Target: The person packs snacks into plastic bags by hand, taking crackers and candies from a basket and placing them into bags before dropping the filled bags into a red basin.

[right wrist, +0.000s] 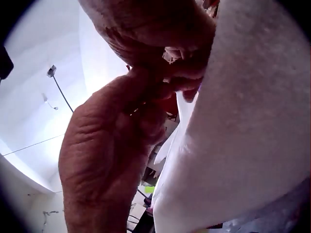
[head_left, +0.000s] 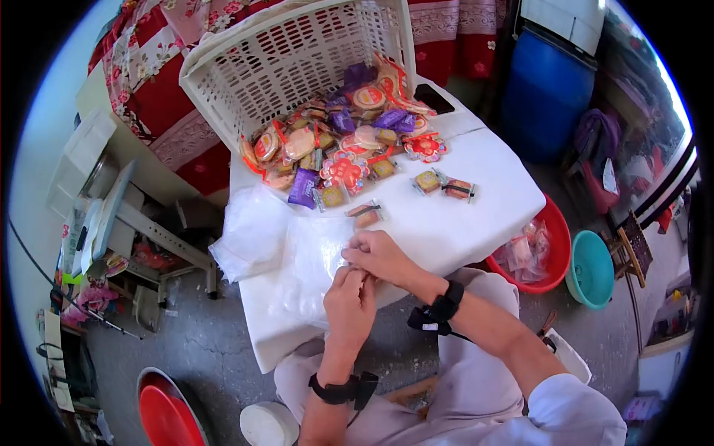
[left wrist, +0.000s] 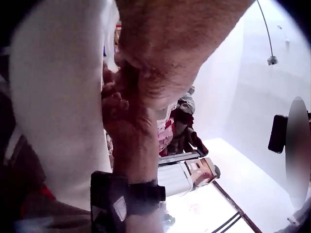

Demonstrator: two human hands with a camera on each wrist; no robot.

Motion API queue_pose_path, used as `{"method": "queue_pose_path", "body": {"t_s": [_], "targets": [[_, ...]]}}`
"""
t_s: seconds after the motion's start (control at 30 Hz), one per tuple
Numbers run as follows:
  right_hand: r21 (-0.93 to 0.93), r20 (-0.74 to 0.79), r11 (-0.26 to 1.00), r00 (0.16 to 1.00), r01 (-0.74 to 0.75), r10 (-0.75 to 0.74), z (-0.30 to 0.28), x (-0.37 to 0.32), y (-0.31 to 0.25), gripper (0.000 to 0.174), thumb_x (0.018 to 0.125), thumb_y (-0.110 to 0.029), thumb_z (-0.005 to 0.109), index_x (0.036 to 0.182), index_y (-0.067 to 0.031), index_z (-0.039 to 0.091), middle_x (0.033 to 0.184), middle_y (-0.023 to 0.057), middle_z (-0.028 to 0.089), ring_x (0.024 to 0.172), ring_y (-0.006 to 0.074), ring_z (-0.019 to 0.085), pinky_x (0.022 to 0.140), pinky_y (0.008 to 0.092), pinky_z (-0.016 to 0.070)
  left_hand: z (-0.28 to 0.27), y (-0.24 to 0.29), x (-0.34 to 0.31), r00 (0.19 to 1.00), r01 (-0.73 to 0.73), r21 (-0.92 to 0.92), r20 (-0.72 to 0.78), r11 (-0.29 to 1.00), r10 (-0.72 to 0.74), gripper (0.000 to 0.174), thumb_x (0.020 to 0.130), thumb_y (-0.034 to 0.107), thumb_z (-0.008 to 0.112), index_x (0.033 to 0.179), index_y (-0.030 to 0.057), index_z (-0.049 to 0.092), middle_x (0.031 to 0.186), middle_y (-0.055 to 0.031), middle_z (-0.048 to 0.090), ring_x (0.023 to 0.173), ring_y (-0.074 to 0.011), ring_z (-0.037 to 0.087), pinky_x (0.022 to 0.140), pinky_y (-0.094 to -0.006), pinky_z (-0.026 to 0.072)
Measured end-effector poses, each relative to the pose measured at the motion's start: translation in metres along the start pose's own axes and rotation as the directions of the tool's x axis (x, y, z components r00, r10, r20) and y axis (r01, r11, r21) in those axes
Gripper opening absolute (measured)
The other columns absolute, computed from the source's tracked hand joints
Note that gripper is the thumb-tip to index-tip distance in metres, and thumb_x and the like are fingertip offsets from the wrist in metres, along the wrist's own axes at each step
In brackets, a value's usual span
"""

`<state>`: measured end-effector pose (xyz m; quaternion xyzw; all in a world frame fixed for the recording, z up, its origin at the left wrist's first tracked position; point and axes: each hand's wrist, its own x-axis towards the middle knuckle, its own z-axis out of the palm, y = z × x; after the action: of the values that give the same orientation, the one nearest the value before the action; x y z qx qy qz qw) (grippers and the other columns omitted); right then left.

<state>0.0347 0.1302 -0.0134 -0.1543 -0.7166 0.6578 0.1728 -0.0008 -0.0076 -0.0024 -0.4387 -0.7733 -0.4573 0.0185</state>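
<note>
My left hand [head_left: 349, 308] and right hand [head_left: 383, 256] meet over the front part of the white-covered table [head_left: 446, 215]. Their curled fingertips come together at the right edge of a flat, clear plastic bag [head_left: 316, 249], pinching its edge; the knuckles hide most of the pinched part. To the left lie more clear plastic bags [head_left: 249, 230] in a loose pile. Just beyond the right hand is a wrapped brown biscuit [head_left: 366, 214]. In the left wrist view the right hand [left wrist: 133, 126] crosses close beneath the left.
A tipped white plastic basket [head_left: 297, 63] spills wrapped snacks, among them a purple packet [head_left: 303, 187] and a red flower-shaped packet [head_left: 345, 171]. Right of the table stand a red basin [head_left: 561, 245] with packets inside, a teal basin [head_left: 593, 279] and a blue barrel [head_left: 547, 93].
</note>
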Motion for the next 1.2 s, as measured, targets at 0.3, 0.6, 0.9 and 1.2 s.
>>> {"method": "queue_pose_path", "body": {"t_s": [0.3, 0.6, 0.9, 1.2], "targets": [[-0.288, -0.107, 0.948, 0.979, 0.137, -0.174, -0.035, 0.014, -0.014, 0.020, 0.084, -0.010, 0.060, 0.070, 0.0028, 0.055, 0.064, 0.0140, 0.059, 0.057, 0.0215, 0.058, 0.055, 0.0340, 0.0450, -0.075, -0.021, 0.010, 0.931, -0.184, 0.229, 0.354, 0.956, 0.094, 0.046, 0.058, 0.013, 0.079, 0.102, 0.0053, 0.066, 0.111, -0.0090, 0.059, 0.104, -0.0285, 0.055, 0.091, -0.0423, 0.0396], [0.024, -0.109, 0.988, 0.983, 0.154, -0.151, -0.021, 0.007, -0.040, 0.012, 0.091, -0.007, 0.056, 0.094, 0.0021, 0.063, 0.074, 0.0040, 0.062, 0.070, 0.0102, 0.059, 0.069, 0.0252, 0.0501, -0.047, -0.023, -0.004, 0.909, -0.297, 0.223, 0.365, 0.928, 0.203, 0.028, 0.072, 0.007, 0.067, 0.099, 0.0027, 0.064, 0.097, -0.0106, 0.058, 0.089, -0.0292, 0.058, 0.074, -0.0404, 0.0483], [0.218, -0.025, 0.898, 0.922, 0.381, -0.385, -0.015, 0.011, -0.038, 0.029, 0.093, -0.008, 0.055, 0.122, -0.0036, 0.057, 0.110, 0.0073, 0.061, 0.085, 0.0099, 0.060, 0.078, 0.0262, 0.0493, 0.002, -0.009, -0.014, 0.983, -0.172, 0.536, 0.037, 0.826, 0.180, 0.014, 0.080, 0.005, 0.059, 0.092, -0.0003, 0.062, 0.083, -0.0127, 0.057, 0.077, -0.0308, 0.058, 0.062, -0.0439, 0.0480], [-0.209, -0.037, 0.975, 0.997, -0.078, 0.072, -0.031, -0.015, -0.026, 0.030, 0.090, -0.024, 0.061, 0.076, 0.0016, 0.061, 0.066, 0.0039, 0.062, 0.056, 0.0088, 0.058, 0.050, 0.0242, 0.0471, -0.001, -0.016, 0.010, 0.992, 0.020, 0.295, -0.128, 0.955, 0.018, 0.013, 0.075, 0.005, 0.069, 0.068, 0.0004, 0.058, 0.064, -0.0152, 0.059, 0.057, -0.0339, 0.057, 0.054, -0.0424, 0.0443]]}}
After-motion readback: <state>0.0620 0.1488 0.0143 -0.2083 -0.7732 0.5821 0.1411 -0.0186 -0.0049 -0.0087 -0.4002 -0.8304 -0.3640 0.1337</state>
